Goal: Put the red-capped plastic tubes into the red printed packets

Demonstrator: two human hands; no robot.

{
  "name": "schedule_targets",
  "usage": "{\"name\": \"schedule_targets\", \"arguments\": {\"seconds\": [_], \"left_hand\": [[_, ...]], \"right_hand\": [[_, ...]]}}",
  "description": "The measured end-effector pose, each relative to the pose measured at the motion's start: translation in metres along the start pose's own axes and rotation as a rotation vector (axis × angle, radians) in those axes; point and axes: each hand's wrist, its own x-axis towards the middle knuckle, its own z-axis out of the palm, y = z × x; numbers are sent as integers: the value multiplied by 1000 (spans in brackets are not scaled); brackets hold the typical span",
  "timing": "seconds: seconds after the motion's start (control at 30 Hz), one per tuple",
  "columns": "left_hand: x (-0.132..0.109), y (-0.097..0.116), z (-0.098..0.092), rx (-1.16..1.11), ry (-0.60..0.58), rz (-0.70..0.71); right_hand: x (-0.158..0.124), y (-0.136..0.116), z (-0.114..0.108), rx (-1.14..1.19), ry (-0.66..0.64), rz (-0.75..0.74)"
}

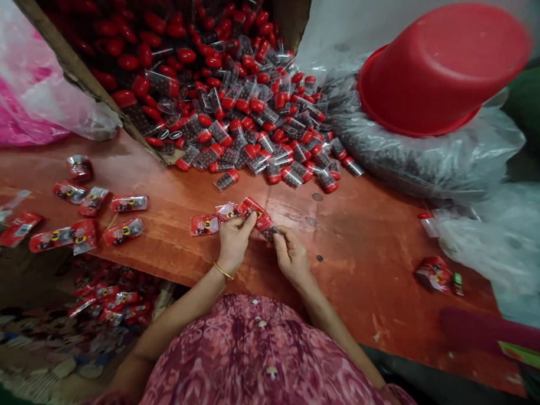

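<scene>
My left hand (233,239) pinches the near end of a red printed wrapper (256,212) held just above the reddish wooden table (357,241). My right hand (290,253) is closed on the other end, where a small clear case with a dark insert (272,231) sticks out. Two more red wrapped packs (205,224) lie on the table right beside my left hand. Beyond both hands spreads a big heap of small clear cases with red caps (255,131).
A tipped cardboard box (79,72) at the back left spills the cases. Finished red packs (92,211) lie at the left, more on the floor below (111,297). A red basin (438,66) rests on a plastic bag of dark items (422,154). Another pack (433,272) lies right.
</scene>
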Motion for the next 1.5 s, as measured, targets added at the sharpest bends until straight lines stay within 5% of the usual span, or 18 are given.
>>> {"name": "schedule_targets", "arguments": {"seconds": [0.17,0.33,0.5,0.67,0.73,0.9,1.1,1.33,1.5], "left_hand": [[15,29,-6,-105,133,6],[14,47,-2,-149,-36,-82],[9,40,-4,-111,-177,-108],[11,31,-14,65,-321,-125],[11,30,-17,129,-374,-147],[6,33,-17,138,-504,-214],[-1,33,-20,92,-478,-270],[0,32,-17,45,-428,-272],[-1,27,-14,164,-459,-165]], "right_hand": [[-10,5,2,-10,100,27],[5,9,-8,-225,191,-35],[32,19,-27,-728,159,-92],[37,19,-40,-850,260,-142],[39,9,-45,-806,187,-271],[69,-10,-58,-916,-235,-564],[109,22,-62,-895,-557,-787],[98,44,-57,-899,-206,-650],[92,43,-51,-991,-72,-472]]}}
